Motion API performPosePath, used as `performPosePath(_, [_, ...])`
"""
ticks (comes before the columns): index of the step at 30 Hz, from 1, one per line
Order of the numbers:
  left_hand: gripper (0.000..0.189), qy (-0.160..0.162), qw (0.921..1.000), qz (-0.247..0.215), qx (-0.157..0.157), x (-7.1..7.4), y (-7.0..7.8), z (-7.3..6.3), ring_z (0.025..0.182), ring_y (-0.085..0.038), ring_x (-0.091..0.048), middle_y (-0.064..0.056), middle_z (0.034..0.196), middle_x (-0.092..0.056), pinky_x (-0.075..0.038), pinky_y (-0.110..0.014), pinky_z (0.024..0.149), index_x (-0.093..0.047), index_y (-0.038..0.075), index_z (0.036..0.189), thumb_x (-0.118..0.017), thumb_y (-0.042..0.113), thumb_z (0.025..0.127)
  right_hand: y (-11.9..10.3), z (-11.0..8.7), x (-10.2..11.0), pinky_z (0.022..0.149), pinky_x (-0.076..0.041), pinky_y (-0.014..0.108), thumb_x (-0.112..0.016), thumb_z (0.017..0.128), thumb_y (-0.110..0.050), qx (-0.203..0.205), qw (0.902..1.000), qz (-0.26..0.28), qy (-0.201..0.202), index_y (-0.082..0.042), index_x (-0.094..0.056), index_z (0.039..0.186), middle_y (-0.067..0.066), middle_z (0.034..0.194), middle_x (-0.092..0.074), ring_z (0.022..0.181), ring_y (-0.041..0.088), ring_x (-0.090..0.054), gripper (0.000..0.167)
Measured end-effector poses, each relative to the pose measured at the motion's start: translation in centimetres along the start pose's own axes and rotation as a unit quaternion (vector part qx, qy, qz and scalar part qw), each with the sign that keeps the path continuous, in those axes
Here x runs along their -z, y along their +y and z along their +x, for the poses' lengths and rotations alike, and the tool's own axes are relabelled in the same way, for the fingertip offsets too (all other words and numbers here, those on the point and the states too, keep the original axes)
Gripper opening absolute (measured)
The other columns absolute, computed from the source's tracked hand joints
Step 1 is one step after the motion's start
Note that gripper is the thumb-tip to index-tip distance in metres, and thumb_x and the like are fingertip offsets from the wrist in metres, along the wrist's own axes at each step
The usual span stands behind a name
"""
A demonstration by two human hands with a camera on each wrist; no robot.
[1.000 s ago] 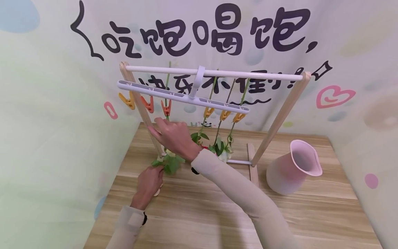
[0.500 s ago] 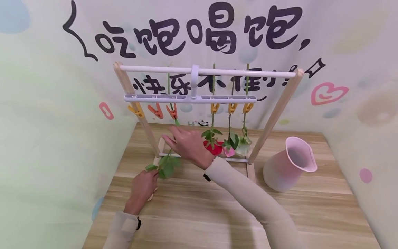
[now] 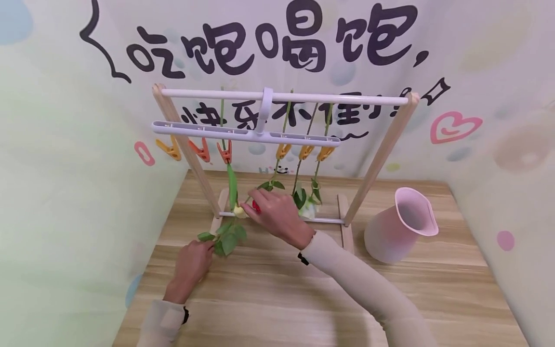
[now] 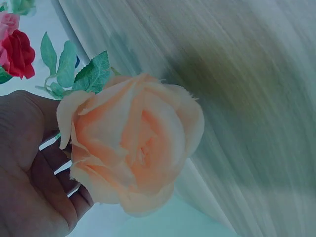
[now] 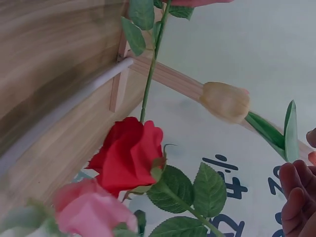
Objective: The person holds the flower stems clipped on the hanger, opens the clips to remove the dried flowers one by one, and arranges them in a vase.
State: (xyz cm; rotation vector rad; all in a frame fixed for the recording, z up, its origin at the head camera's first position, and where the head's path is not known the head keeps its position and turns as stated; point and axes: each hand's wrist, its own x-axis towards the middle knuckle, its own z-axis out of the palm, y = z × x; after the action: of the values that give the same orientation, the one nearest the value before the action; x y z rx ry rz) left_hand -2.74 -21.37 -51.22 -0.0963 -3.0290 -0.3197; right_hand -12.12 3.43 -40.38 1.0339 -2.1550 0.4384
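My left hand (image 3: 191, 265) grips a peach rose (image 4: 138, 148) just behind its bloom; in the head view its leaves (image 3: 225, 238) stick out past my fingers. A cream tulip (image 5: 224, 102) with a long green leaf hangs bloom-down from an orange-red clip (image 3: 225, 152) on the lilac hanger (image 3: 195, 129). My right hand (image 3: 277, 214), fingers loosely bent and holding nothing visible, is over the hanging red rose (image 5: 128, 155) and hides much of it in the head view. Beside that hang a pink rose (image 5: 94, 210) and a whitish flower (image 3: 308, 210).
The hanger hooks onto the white top bar (image 3: 347, 99) of a wooden stand (image 3: 381, 159). At its left end, a yellow clip (image 3: 170, 147) and an orange-red clip (image 3: 200, 149) hold nothing. A pink-and-white pitcher (image 3: 390, 236) stands on the wooden table at right.
My right hand has moved right, away from the tulip's clip, and the tulip now shows. The hanger swings on its hook. My left hand has drawn slightly left and nearer with the peach rose.
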Motion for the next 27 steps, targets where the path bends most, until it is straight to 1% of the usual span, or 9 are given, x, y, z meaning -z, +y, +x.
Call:
performPosePath(3, [0.014,-0.001,0.9999,0.007,-0.008,0.1,-0.1,-0.1,0.069,-0.029,-0.064,-0.012,0.078,-0.070,-0.051,-0.044,0.055,-0.077,0.010,0.101,-0.070,0.011,0.089,0.1,-0.8,0.1,0.045,-0.046,0.022,-0.066,0.093,-0.038,-0.006,1.0000,0.002,-0.006,-0.011,-0.070,0.098,0.000,0.083,-0.072,0.058,0.008,-0.062,0.028])
performPosePath(4, [0.013,0.000,0.9999,0.007,-0.011,0.1,-0.1,-0.1,0.069,-0.028,-0.064,-0.012,0.077,-0.070,-0.051,-0.044,0.055,-0.077,0.010,0.100,-0.071,0.011,0.089,0.1,-1.1,0.1,0.044,-0.045,0.022,-0.066,0.093,-0.038,-0.007,1.0000,-0.002,-0.005,-0.011,-0.070,0.097,-0.001,0.082,-0.071,0.057,0.008,-0.062,0.028])
performPosePath(9, [0.012,-0.001,0.9998,0.012,-0.018,0.2,0.1,-0.2,0.066,-0.028,-0.062,-0.011,0.075,-0.068,-0.049,-0.044,0.054,-0.078,0.011,0.098,-0.069,0.011,0.090,0.3,-2.8,0.0,0.038,-0.033,0.022,-0.069,0.091,-0.038,-0.005,1.0000,-0.008,-0.002,-0.012,-0.067,0.094,-0.004,0.078,-0.068,0.052,0.006,-0.057,0.025])
performPosePath(12, [0.010,0.004,0.9994,0.019,-0.027,0.3,0.3,-0.2,0.064,-0.028,-0.060,-0.010,0.071,-0.067,-0.048,-0.044,0.054,-0.078,0.011,0.095,-0.069,0.011,0.090,0.4,-3.7,-0.2,0.038,-0.030,0.022,-0.073,0.089,-0.037,-0.007,0.9999,0.001,-0.010,-0.012,-0.067,0.092,-0.003,0.076,-0.067,0.050,0.006,-0.055,0.027])
performPosePath(15, [0.009,0.011,0.9983,0.034,-0.046,0.5,0.5,-0.2,0.063,-0.028,-0.059,-0.009,0.069,-0.067,-0.048,-0.044,0.057,-0.077,0.010,0.093,-0.068,0.010,0.090,0.4,-4.6,-0.5,0.039,-0.033,0.021,-0.074,0.088,-0.036,-0.013,0.9996,0.011,-0.023,-0.011,-0.067,0.090,-0.002,0.075,-0.067,0.052,0.006,-0.056,0.027])
performPosePath(19, [0.009,0.017,0.9963,0.051,-0.067,0.4,0.7,-0.1,0.064,-0.027,-0.060,-0.007,0.071,-0.069,-0.049,-0.044,0.062,-0.077,0.009,0.093,-0.068,0.008,0.089,0.4,-5.8,-1.1,0.041,-0.038,0.021,-0.077,0.085,-0.035,-0.020,0.9987,0.017,-0.043,-0.012,-0.067,0.088,-0.001,0.078,-0.069,0.054,0.007,-0.059,0.025])
performPosePath(21, [0.011,0.017,0.9956,0.056,-0.073,0.3,0.7,0.0,0.064,-0.026,-0.060,-0.006,0.072,-0.070,-0.049,-0.044,0.062,-0.077,0.010,0.093,-0.068,0.006,0.088,0.3,-6.4,-1.4,0.041,-0.038,0.022,-0.078,0.084,-0.034,-0.022,0.9980,0.017,-0.057,-0.013,-0.068,0.086,-0.002,0.079,-0.069,0.053,0.007,-0.059,0.024])
performPosePath(24, [0.012,0.016,0.9939,0.068,-0.085,0.3,0.8,0.1,0.064,-0.025,-0.060,-0.006,0.073,-0.070,-0.048,-0.042,0.061,-0.077,0.010,0.092,-0.069,0.004,0.085,0.2,-7.1,-1.9,0.041,-0.039,0.024,-0.076,0.086,-0.037,-0.023,0.9963,0.012,-0.082,-0.013,-0.069,0.086,-0.002,0.079,-0.069,0.054,0.008,-0.059,0.024])
performPosePath(27, [0.013,0.015,0.9926,0.075,-0.095,0.4,1.1,0.2,0.064,-0.024,-0.059,-0.006,0.074,-0.071,-0.046,-0.039,0.059,-0.077,0.011,0.092,-0.069,0.003,0.084,0.1,-7.7,-2.4,0.042,-0.042,0.027,-0.073,0.088,-0.039,-0.019,0.9942,0.006,-0.106,-0.014,-0.070,0.087,-0.002,0.080,-0.069,0.057,0.011,-0.062,0.025])
